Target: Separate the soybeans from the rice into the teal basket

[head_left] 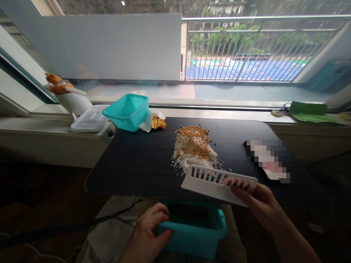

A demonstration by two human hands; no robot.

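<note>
My left hand grips the rim of a teal plastic bin, held just below the table's front edge; the bottom of its inside is too dark to make out. In my right hand is a white slotted plastic piece, tilted above the near edge of the table, its left end by the pile. On the dark table lies a heap of white rice with yellow soybeans mostly on its far side. Loose grains and a few beans are scattered around it.
A second teal bin stands at the table's back left, beside an orange-yellow crumpled item. A clear lid rests on the radiator. At right lies a blurred-out flat device. Green cloth and scissors are on the sill.
</note>
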